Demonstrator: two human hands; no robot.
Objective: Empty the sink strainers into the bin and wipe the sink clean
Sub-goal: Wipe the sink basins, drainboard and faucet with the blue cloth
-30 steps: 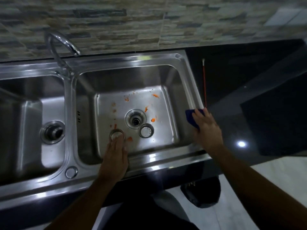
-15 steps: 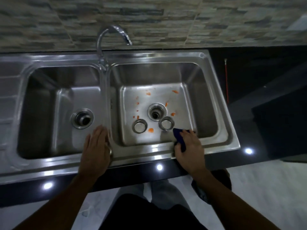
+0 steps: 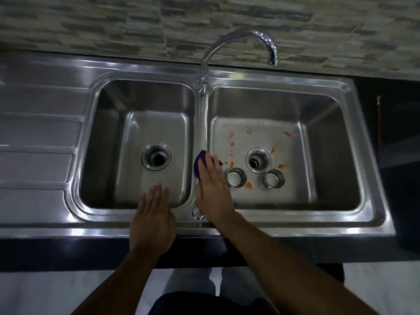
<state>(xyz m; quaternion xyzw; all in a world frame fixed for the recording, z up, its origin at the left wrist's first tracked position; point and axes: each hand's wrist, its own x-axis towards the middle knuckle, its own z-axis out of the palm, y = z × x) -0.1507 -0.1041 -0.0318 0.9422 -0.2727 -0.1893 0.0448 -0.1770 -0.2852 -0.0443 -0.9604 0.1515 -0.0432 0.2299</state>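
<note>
Right hand (image 3: 212,189) presses a blue cloth (image 3: 200,161) on the sink (image 3: 341,87) divider, left hand (image 3: 152,219) flat, empty: wiping begins; next, sweep up orange scraps (image 3: 249,185).

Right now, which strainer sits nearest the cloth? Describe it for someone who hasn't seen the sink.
Find the right basin, the one with orange scraps. Two steel strainer cups sit on its floor in front of the drain. It's the left strainer, beside the right hand holding the blue cloth.
</note>
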